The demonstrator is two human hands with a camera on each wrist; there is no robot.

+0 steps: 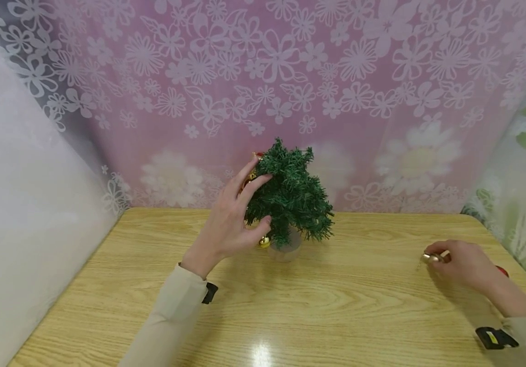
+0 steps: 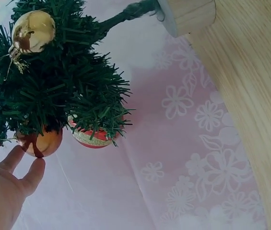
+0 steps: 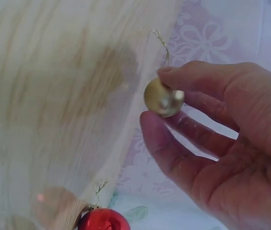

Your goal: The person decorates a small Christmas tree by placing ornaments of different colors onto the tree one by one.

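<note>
A small green artificial Christmas tree (image 1: 295, 193) stands on a round base (image 1: 286, 250) in the middle of the table. My left hand (image 1: 230, 219) reaches to its left side, with thumb and fingers spread against the branches. Under those fingers, the left wrist view shows a copper-gold bauble (image 2: 46, 143); a shiny gold bauble (image 2: 33, 31) and a red-and-gold striped bauble (image 2: 91, 139) also hang there. Over the table's right side, my right hand (image 1: 467, 262) pinches a small gold bauble (image 3: 161, 98) between thumb and fingers, its gold string loop sticking out.
A red bauble (image 3: 104, 221) lies near the table's right edge, mostly hidden behind my right hand in the head view. The wooden table (image 1: 336, 306) meets a pink flowered curtain (image 1: 253, 76) at the back, with pale hangings at both sides.
</note>
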